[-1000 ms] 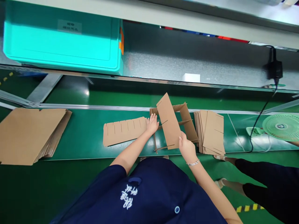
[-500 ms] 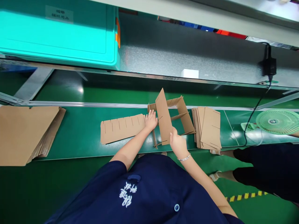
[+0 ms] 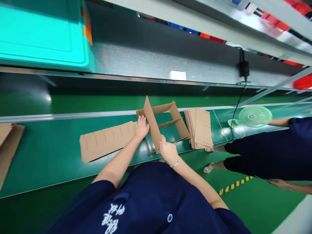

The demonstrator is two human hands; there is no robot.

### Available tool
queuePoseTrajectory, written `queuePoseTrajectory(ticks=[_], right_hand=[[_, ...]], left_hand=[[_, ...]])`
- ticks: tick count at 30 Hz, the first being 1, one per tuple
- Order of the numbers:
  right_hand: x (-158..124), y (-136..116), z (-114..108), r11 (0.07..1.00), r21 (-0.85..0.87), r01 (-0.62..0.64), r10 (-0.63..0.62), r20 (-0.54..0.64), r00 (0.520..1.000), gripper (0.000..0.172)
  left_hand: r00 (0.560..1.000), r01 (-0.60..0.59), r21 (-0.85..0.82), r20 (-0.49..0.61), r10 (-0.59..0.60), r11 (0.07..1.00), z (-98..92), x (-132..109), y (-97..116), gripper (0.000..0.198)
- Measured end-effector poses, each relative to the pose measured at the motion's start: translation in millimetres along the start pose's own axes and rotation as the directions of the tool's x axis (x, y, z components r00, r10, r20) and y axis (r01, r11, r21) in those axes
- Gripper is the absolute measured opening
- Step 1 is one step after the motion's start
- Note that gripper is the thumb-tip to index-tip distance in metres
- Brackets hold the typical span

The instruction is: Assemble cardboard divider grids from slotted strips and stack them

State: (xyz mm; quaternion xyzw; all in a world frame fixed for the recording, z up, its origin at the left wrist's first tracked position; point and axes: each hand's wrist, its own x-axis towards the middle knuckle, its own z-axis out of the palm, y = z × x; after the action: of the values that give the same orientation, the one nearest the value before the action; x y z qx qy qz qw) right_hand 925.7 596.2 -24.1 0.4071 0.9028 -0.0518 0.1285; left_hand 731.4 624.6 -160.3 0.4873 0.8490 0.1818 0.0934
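Note:
A partly built cardboard divider grid (image 3: 174, 118) stands on the green belt (image 3: 48, 149). My right hand (image 3: 167, 150) grips the near end of a slotted cardboard strip (image 3: 151, 123) standing on edge in the grid. My left hand (image 3: 141, 127) rests with fingers spread against the grid's left side, beside a flat stack of slotted strips (image 3: 106, 144). Another stack of shorter slotted pieces (image 3: 200, 128) lies right of the grid.
A teal plastic crate (image 3: 44, 35) sits on the shelf above. Flat cardboard sheets (image 3: 8, 146) lie at far left. A green fan (image 3: 254, 116) with a black cable stands at right, near another person in dark clothes (image 3: 268, 156). Yellow-black floor tape runs below.
The strip in my right hand has swung upright and moved left into the grid. My left hand stays against the grid. The view has turned to the right.

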Motion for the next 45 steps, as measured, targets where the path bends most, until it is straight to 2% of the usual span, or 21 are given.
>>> queuePoseTrajectory(ticks=[5, 9, 13, 16, 18, 21, 23, 25, 27, 29, 35, 40, 45], right_hand=[[1, 7, 6, 0.993, -0.039, -0.111, 0.111, 0.009, 0.994, 0.043], [3, 11, 9, 0.999, -0.038, 0.000, 0.001, 0.008, 1.000, 0.046], [5, 5, 24, 0.997, -0.062, -0.039, 0.041, 0.039, 0.998, 0.047], [6, 2, 38, 0.998, -0.061, -0.004, 0.011, 0.120, 0.993, 0.048], [8, 3, 40, 0.998, -0.052, 0.020, -0.012, 0.157, 0.988, 0.049], [16, 7, 28, 1.000, -0.007, 0.024, -0.023, 0.149, 0.989, 0.052], [26, 7, 18, 0.999, 0.042, 0.028, -0.033, 0.122, 0.992, 0.059], [40, 4, 13, 0.997, 0.069, 0.020, -0.029, 0.128, 0.991, 0.064], [51, -1, 14, 0.998, 0.067, 0.002, -0.013, 0.158, 0.987, 0.062], [57, -3, 20, 0.998, 0.053, -0.016, 0.007, 0.165, 0.986, 0.060], [57, 0, 32, 0.997, 0.041, -0.070, 0.062, 0.170, 0.983, 0.059], [59, 8, 29, 0.992, 0.037, -0.123, 0.116, 0.148, 0.982, 0.054], [62, 15, 25, 0.989, 0.031, -0.143, 0.138, 0.137, 0.981, 0.049]], left_hand=[[0.998, -0.037, 0.010, 0.058, 0.036, 0.999, -5.4, -2, 4, 0.056], [0.999, -0.006, 0.021, 0.033, 0.005, 1.000, -3.2, -1, 4, 0.055], [0.999, -0.015, 0.003, 0.034, 0.015, 1.000, 1.7, -1, 3, 0.056], [1.000, -0.017, -0.017, 0.025, 0.017, 1.000, 3.6, -2, 0, 0.056], [1.000, -0.021, -0.060, 0.012, 0.022, 0.998, 1.2, -3, -2, 0.054], [0.994, -0.033, -0.172, -0.106, 0.015, 0.985, -11.0, 0, 0, 0.054], [0.975, -0.095, -0.221, -0.218, 0.046, 0.971, -21.9, 5, 6, 0.055], [0.959, -0.168, -0.226, -0.262, 0.107, 0.960, -30.0, 10, 14, 0.057], [0.967, -0.174, -0.215, -0.221, 0.126, 0.961, -31.8, 14, 20, 0.058], [0.985, -0.127, -0.198, -0.143, 0.099, 0.972, -26.9, 13, 20, 0.058], [0.997, 0.028, -0.096, 0.068, -0.022, 0.995, -2.3, -5, -2, 0.059], [0.995, 0.047, -0.036, 0.090, -0.044, 0.998, 1.9, -6, -7, 0.061], [0.995, 0.061, -0.046, 0.084, -0.057, 0.997, 1.1, -6, -5, 0.062]])
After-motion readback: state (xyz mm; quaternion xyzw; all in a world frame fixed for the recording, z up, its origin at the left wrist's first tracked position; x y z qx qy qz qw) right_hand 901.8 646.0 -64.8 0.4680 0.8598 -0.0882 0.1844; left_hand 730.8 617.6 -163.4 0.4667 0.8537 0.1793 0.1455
